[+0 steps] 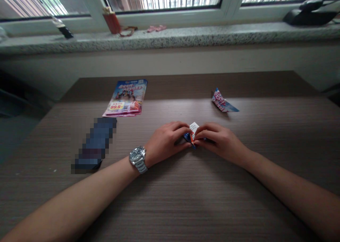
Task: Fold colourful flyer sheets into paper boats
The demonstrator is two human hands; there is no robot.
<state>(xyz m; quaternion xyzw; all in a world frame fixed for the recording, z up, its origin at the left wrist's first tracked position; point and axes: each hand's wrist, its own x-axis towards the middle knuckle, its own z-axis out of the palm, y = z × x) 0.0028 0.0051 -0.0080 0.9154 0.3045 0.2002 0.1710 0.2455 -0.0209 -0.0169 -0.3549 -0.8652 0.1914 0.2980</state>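
Between my two hands is a small folded paper [194, 127] with white, blue and orange parts, just above or on the wooden table. My left hand [168, 137], with a metal watch [138, 156] on its wrist, pinches the paper's left side between thumb and fingers. From the other side my right hand [220, 140] grips its right edge in the same way. The fingers cover much of the paper, so its full shape is hidden. Beyond my right hand stands a folded paper piece [221, 102] in blue and pink print, with pointed ends.
A stack of printed flyers [127, 97] lies at the back left of the table [170, 199]. Nearer, a blurred-out dark flat object [95, 144] rests left of my watch. On the stone windowsill [186, 37] are a red container [112, 22] and a black device [309, 15].
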